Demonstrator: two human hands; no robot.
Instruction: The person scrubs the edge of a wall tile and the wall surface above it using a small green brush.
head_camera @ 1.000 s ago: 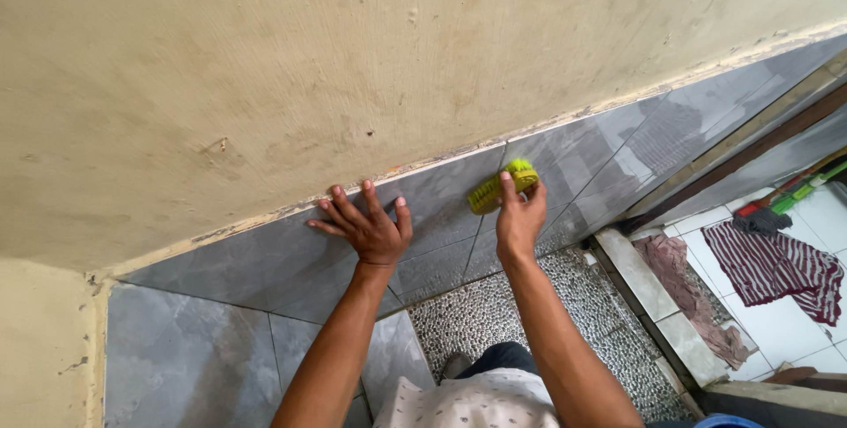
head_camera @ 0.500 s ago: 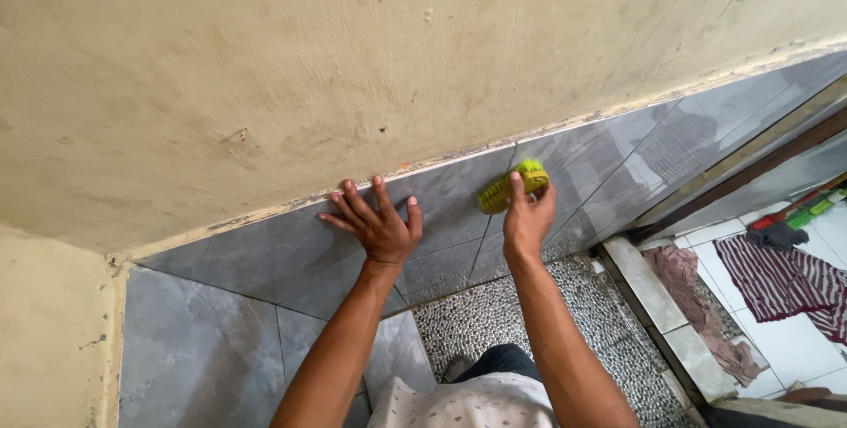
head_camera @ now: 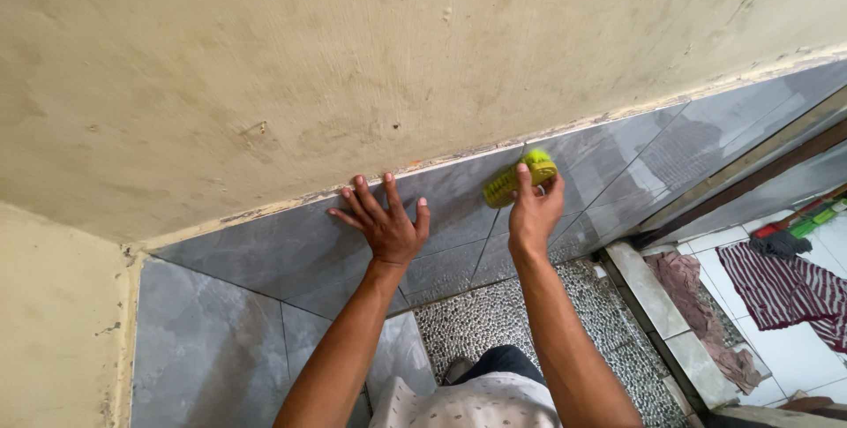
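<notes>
Left hand (head_camera: 386,227) lies flat, fingers spread, grasping nothing, on grey wall tiles (head_camera: 265,251); right hand (head_camera: 533,213), arm outstretched, clenches a yellow-green scrub brush (head_camera: 519,177) against them.

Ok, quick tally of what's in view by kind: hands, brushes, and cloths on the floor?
Hands: 2, left hand flat on the grey tiles, right hand gripping the brush
Brushes: 1, yellow-green brush
Cloths: 2, striped cloth and brownish rag
Total: 5
</notes>
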